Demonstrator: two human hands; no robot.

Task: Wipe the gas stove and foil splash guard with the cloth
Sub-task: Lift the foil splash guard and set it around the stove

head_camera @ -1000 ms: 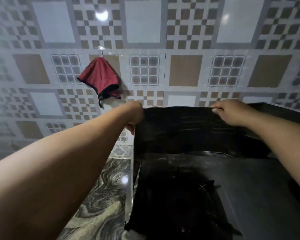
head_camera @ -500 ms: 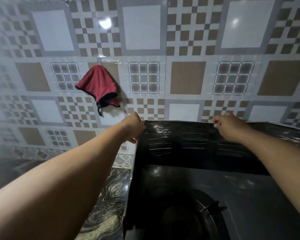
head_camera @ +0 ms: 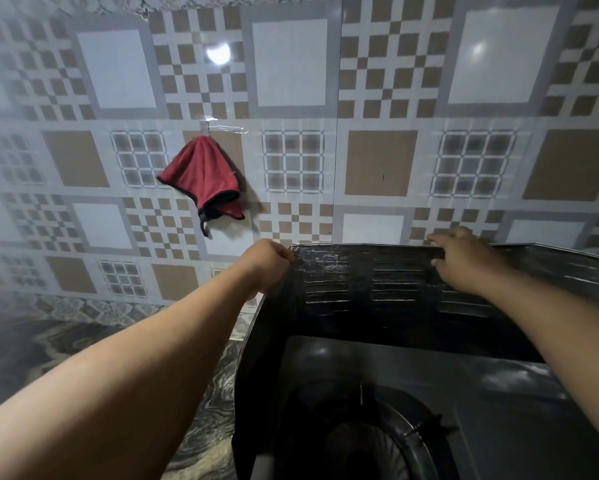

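gas stove: on marbled worktop, nearest | foil splash guard: upright behind stove; top edge gripped closed by left hand at left corner, right hand mid-edge | cloth: red, hung on tiled wall above-left of guard

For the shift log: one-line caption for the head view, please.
Both hands, left hand and right hand, grip the splash guard top edge behind the stove; red cloth hangs on the wall.

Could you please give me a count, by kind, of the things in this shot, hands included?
Hands: 2, left and right
Cloth: 1
Splash guard: 1
Stove: 1
Burner: 1
Total: 6
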